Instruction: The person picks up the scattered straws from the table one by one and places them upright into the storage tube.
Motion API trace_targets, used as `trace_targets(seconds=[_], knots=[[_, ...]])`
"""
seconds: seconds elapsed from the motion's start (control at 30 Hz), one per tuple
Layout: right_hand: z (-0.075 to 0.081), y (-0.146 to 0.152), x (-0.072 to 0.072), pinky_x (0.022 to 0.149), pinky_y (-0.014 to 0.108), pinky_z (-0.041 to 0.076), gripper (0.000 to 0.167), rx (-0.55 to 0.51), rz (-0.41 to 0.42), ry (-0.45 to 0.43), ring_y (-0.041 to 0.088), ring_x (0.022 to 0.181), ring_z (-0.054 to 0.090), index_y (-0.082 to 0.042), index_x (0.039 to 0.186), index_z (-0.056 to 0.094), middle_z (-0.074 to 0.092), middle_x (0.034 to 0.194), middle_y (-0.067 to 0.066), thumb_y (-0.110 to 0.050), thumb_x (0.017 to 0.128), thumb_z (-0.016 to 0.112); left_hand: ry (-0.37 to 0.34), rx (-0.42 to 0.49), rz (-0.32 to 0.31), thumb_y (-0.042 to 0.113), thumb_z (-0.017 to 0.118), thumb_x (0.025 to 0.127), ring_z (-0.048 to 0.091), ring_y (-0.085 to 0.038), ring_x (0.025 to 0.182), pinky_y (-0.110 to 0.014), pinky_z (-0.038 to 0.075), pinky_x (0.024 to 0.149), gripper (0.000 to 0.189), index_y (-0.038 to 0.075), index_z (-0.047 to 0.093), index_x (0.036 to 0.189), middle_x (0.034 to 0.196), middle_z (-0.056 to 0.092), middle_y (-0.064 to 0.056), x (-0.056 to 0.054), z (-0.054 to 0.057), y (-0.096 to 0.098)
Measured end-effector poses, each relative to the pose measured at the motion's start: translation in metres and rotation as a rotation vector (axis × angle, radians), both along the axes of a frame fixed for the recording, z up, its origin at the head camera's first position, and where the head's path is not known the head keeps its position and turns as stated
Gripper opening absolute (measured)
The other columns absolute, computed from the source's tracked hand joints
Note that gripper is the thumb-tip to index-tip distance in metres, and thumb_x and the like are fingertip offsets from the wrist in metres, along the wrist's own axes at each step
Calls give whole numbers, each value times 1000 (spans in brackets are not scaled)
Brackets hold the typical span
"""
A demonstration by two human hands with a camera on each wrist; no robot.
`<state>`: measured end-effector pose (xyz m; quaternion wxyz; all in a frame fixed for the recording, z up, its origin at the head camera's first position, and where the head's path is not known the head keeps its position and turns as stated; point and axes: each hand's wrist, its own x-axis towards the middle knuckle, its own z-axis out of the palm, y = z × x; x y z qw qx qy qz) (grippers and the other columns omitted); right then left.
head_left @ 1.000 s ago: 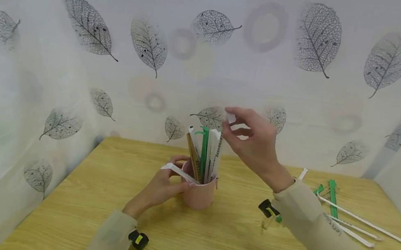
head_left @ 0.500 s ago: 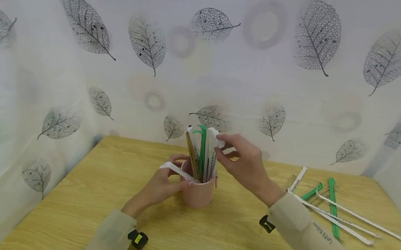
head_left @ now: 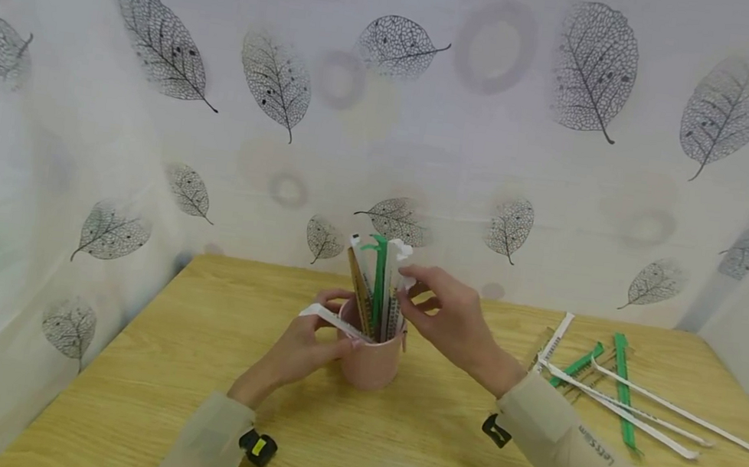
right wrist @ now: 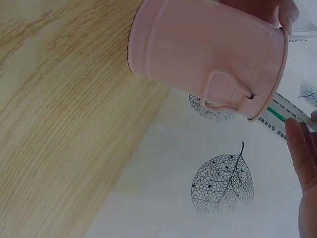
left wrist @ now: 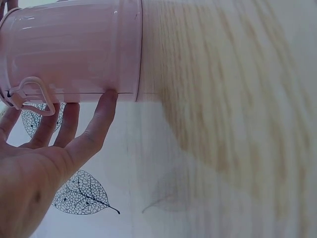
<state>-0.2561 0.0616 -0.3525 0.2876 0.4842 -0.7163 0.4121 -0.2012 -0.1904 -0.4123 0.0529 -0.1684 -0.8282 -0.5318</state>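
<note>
A small pink bucket-shaped cup (head_left: 369,365) with a wire-like side handle (right wrist: 215,91) stands upright on the table. My left hand (head_left: 302,345) holds it, thumb at the front rim and fingers round the far side. Several paper-wrapped straws stand inside, among them a green one (head_left: 379,280) and a brown one (head_left: 359,286). One white wrapped straw (head_left: 330,317) leans out leftward over the left hand. At the cup's right side, my right hand (head_left: 455,320) pinches a white wrapped straw (head_left: 405,282) near its upper part; its lower end is hidden in the cup.
Right of the cup, a loose pile of white, green and brown wrapped straws lies on the wooden table (head_left: 420,439), including a green one (head_left: 623,377) and a long white one (head_left: 681,407). A leaf-print curtain (head_left: 461,143) hangs behind the table.
My right hand has come down from above the cup, and the white straw it pinches has sunk lower among the others. The left hand and the cup have stayed in place.
</note>
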Motion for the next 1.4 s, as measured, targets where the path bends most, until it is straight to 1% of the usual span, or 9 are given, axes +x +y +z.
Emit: trace_targets(seconds=[0.13,0.23,0.4,0.53,0.7,0.93,1.1,1.2,1.4], knots=[[2,10,3,66,24,63,63,43,-20,-58,21,83,76,-1,139,56,74,102,14,4,82,81,-18,-1,5,15,76,89,59,-27,126,-51,47,111,68,22,42,147,135,61,-10,1,1,1],[1,26,3,65,24,63,66,59,-45,-40,19,82,76,-4,142,54,75,100,12,3,81,82,-33,-4,8,17,77,89,59,-29,126,-53,48,111,68,23,42,148,137,60,-10,2,2,1],[-3,69,-3,64,16,60,53,100,-102,66,16,76,74,-3,128,66,76,97,7,11,78,78,-22,-8,6,20,77,90,58,-29,127,-53,48,110,67,22,42,148,138,59,-9,2,1,0],[-8,112,-7,63,9,55,43,186,-140,76,12,75,71,-4,112,73,76,93,5,18,75,74,-18,-8,3,19,77,90,58,-29,127,-53,47,111,68,22,42,148,138,59,-10,2,1,-1],[-23,162,-13,59,8,51,34,350,-227,0,6,75,67,-7,102,75,75,89,4,15,76,76,-15,-4,2,20,76,90,58,-29,127,-54,47,110,67,22,43,148,143,56,-7,3,2,-1],[-41,210,-11,58,21,55,25,586,-320,-169,4,76,67,-5,103,75,74,87,-2,7,81,77,-6,5,-12,21,77,90,56,-28,129,-55,46,111,66,19,45,148,146,54,-5,2,1,-1],[-47,225,-6,65,23,57,30,718,-390,-313,14,84,71,-7,113,72,75,99,-2,-5,84,78,-2,2,-15,21,76,90,56,-29,129,-53,47,110,64,18,47,147,147,54,-5,2,2,-1],[-51,230,-4,67,26,58,36,780,-419,-355,17,86,71,-7,120,69,74,101,-3,-10,85,79,-5,1,-17,21,76,90,56,-29,129,-54,47,110,65,18,46,147,146,54,-5,2,2,-2],[-58,231,-3,57,21,48,38,827,-438,-405,-2,70,58,-5,125,66,71,93,-6,-8,88,75,-1,1,-15,19,76,90,55,-29,131,-55,47,111,55,15,55,140,151,49,-2,2,1,-2]])
